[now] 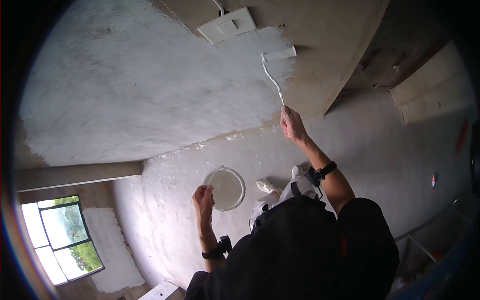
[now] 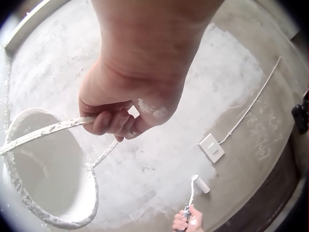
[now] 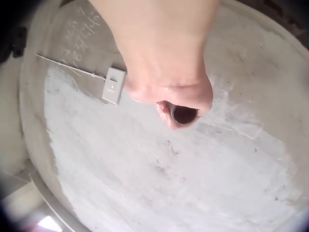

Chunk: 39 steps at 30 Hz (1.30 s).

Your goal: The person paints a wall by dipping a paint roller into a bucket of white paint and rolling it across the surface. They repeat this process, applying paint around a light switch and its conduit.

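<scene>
My right hand [image 1: 293, 125] grips a paint roller [image 1: 273, 80] by its handle, with the arm stretched toward the wall. The white roller head lies against the wall at the edge of the painted patch. From the right wrist view only the round hollow end of the handle [image 3: 185, 115] shows, inside the curled fingers. My left hand [image 2: 128, 108], with white paint smears on it, holds the paint-crusted bail handle [image 2: 53, 130] of a bucket [image 2: 89, 198]. White paint fills part of the bucket, which hangs beside my left hand in the head view.
A white switch plate [image 1: 227, 25] with a cable sits on the wall near the roller. White paint [image 1: 125, 80] covers much of the wall; bare brown plaster [image 1: 330, 45] borders it. My shoes [image 1: 267, 186] stand on the grey floor. A window [image 1: 62, 237] is at lower left.
</scene>
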Tool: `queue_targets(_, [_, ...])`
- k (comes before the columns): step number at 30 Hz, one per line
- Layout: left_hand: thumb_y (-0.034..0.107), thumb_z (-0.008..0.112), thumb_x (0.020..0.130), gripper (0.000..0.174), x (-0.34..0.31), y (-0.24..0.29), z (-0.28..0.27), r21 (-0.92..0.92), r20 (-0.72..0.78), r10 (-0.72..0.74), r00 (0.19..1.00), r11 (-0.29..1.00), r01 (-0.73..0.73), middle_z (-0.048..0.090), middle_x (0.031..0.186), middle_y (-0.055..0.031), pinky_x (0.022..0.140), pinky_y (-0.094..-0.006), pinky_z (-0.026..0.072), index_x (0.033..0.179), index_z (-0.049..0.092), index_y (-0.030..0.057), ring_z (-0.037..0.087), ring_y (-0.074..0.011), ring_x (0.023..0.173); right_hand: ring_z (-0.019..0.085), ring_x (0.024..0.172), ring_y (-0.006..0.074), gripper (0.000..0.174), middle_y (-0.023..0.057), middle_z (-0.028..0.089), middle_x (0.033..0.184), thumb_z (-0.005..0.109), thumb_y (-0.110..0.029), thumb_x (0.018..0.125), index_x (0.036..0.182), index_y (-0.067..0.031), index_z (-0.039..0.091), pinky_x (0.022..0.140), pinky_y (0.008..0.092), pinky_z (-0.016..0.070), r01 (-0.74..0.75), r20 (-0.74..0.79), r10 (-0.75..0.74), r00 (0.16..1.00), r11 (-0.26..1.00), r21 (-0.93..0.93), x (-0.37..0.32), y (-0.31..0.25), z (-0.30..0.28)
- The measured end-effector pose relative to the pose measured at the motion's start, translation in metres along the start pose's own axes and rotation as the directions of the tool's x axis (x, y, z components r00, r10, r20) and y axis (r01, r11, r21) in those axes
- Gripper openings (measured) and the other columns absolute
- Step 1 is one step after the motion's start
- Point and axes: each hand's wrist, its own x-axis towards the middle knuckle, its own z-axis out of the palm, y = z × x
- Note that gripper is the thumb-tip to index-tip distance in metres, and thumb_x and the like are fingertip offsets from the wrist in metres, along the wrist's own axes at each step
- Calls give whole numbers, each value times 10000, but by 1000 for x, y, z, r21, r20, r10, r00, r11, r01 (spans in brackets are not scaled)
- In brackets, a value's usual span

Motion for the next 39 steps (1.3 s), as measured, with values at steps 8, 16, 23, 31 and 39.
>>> queue_targets(8, [176,624,923,185,-4,3,-4,6,14,45,999,999,-46,469,618,32,446,-216,282,879,604,-2,378,-39,493,325,372,68,482,-28,368,509,417,-517,1000,720,-127,380,342,243,277,5,72,-6,997,1000,18,4,16,-12])
queue_targets(16, [188,616,927,201,-4,6,-1,81,26,99,995,992,-101,496,636,21,464,-209,323,890,615,-10,420,-48,519,382,355,132,555,13,398,506,380,-559,981,681,-96,433,341,309,329,-332,-150,317,936,940,-83,21,115,-56])
queue_targets(23, [212,630,872,237,2,4,3,219,35,146,989,964,-150,563,648,-13,508,-251,375,884,649,-25,471,-67,564,356,378,92,549,-21,408,546,411,-575,966,700,-96,437,348,277,313,-432,88,526,846,773,-464,-39,70,-71])
queue_targets(31, [147,588,892,166,0,16,24,154,65,167,984,972,-175,480,605,19,420,-231,299,875,617,-15,398,-46,476,437,502,130,477,4,441,590,396,-455,1024,801,-48,503,498,326,394,-200,303,634,711,596,-778,-178,-42,-40])
queue_targets(39, [165,514,903,187,-1,35,38,69,259,28,966,997,-47,475,552,-13,454,-271,350,864,557,-12,420,-88,457,629,954,433,484,274,656,990,472,-425,973,1056,35,599,849,482,487,234,446,565,694,409,-882,-168,-28,14])
